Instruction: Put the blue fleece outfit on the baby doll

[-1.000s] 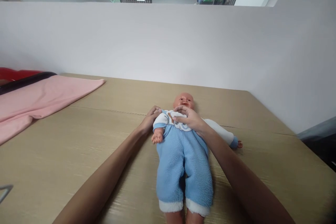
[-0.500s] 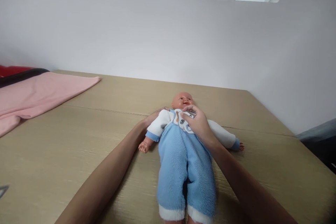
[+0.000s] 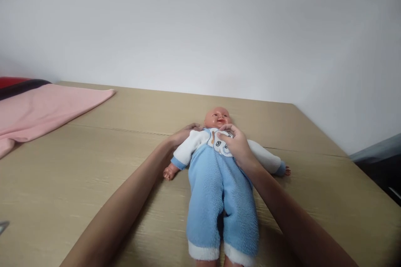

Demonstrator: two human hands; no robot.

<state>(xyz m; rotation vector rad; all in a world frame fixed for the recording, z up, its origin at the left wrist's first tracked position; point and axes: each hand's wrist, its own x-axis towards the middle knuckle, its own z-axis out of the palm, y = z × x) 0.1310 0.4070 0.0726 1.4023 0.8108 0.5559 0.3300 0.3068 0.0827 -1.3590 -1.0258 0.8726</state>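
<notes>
while the doll (image 3: 223, 192) lies on its back on the desk (image 3: 94, 162), head away from you, your right hand (image 3: 237, 144) rests on its patterned bib (image 3: 221, 147) near the collar, thumb and forefinger curved; i cannot tell whether they pinch the fabric. your left hand (image 3: 184, 133) is at the shoulder behind the white sleeve (image 3: 188, 148), its fingers partly hidden, their state unclear. a pink cloth (image 3: 46, 106) lies well apart to your left.
</notes>
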